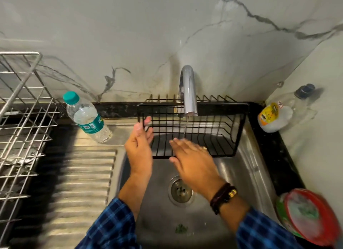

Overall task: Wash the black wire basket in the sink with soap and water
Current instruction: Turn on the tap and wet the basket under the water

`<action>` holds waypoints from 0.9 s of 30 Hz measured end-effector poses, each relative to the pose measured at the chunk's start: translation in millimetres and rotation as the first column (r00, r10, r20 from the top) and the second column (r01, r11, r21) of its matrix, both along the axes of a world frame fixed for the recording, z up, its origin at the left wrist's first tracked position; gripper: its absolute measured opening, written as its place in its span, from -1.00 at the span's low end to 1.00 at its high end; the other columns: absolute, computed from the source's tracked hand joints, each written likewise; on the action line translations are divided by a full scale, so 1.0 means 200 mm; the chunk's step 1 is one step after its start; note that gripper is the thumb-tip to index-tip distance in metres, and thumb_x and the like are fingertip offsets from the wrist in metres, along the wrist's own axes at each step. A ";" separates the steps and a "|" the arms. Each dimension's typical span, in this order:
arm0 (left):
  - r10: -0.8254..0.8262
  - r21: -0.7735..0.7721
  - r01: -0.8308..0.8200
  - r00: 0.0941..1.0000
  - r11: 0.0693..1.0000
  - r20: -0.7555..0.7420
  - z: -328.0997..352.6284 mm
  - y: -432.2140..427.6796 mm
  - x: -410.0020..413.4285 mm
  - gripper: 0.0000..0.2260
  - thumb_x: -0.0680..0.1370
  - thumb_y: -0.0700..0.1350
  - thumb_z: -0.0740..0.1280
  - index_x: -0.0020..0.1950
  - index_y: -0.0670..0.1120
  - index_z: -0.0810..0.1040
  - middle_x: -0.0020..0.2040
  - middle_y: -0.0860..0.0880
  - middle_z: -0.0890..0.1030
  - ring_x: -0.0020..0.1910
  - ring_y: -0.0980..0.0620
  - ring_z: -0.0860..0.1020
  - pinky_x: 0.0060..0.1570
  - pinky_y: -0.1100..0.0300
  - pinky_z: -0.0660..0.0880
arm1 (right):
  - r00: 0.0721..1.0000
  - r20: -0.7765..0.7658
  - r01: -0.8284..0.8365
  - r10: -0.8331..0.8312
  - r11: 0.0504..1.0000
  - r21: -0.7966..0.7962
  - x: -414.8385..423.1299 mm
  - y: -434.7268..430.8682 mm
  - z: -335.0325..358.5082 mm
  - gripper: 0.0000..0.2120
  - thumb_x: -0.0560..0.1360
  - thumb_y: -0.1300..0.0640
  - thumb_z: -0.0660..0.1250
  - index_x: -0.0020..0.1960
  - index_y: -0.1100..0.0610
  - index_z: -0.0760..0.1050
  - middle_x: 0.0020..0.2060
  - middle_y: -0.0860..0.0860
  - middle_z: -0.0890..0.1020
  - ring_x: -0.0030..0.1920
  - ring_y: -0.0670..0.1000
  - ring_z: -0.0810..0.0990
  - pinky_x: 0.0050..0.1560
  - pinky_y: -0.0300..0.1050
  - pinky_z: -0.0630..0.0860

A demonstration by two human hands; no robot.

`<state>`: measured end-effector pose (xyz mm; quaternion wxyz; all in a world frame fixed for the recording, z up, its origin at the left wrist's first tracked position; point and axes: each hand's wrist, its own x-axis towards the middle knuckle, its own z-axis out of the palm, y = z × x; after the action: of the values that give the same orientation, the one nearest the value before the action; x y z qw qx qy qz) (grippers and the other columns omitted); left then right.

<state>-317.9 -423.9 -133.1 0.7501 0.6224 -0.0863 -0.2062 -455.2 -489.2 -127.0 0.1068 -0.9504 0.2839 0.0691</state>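
Observation:
The black wire basket (219, 126) sits tilted in the steel sink (246, 167), leaning against the back rim under the chrome tap (188, 92). A thin stream of water (185, 127) runs from the tap into the basket. My left hand (140, 148) is at the basket's left end, thumb against the frame and fingers straight. My right hand (193, 159) lies flat, palm down, on the basket's front wires just below the stream.
A water bottle (86, 117) with a teal cap stands on the draining board (79, 176). A steel dish rack (22, 122) fills the left. At the right are a clear bottle (278, 115) and a red-lidded tub (308, 215). The drain (181, 191) is open.

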 end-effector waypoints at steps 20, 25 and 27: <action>-0.127 0.292 0.133 0.991 0.947 -0.041 -0.02 0.14 -0.09 -0.44 0.32 0.60 0.15 -0.10 0.25 0.70 -0.24 0.26 0.68 -0.07 -0.03 0.68 0.09 -0.16 0.61 | 0.467 -0.111 0.197 -0.877 -0.020 0.980 -0.05 -0.37 0.15 -0.69 0.67 -0.01 0.19 0.13 0.17 0.60 -0.04 0.08 0.75 0.01 0.06 0.72 0.13 -0.01 0.57; -0.128 0.333 0.156 0.986 0.930 -0.104 -0.04 0.16 -0.16 -0.50 0.44 0.50 0.14 -0.08 0.19 0.69 -0.21 0.23 0.70 -0.05 0.04 0.68 0.09 -0.10 0.62 | 0.177 0.243 0.558 -0.954 0.301 0.773 0.02 -0.26 -0.01 -0.82 0.55 0.06 0.19 -0.10 0.08 0.54 -0.25 0.02 0.64 -0.22 0.07 0.61 -0.24 -0.08 0.52; -0.151 0.347 0.180 0.982 0.920 -0.109 -0.04 0.14 -0.20 -0.52 0.46 0.49 0.15 -0.16 0.20 0.70 -0.22 0.13 0.70 -0.11 -0.01 0.69 0.05 -0.16 0.63 | 0.436 0.286 0.526 -0.853 0.499 0.688 0.13 -0.14 -0.02 -0.86 0.53 0.02 0.25 -0.12 0.04 0.53 -0.21 -0.01 0.64 -0.18 0.06 0.64 -0.17 0.00 0.60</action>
<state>-358.7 -396.8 -140.5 0.6080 0.7293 -0.0695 -0.3059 -429.5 -516.7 -130.4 0.4520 -0.6390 0.5838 -0.2156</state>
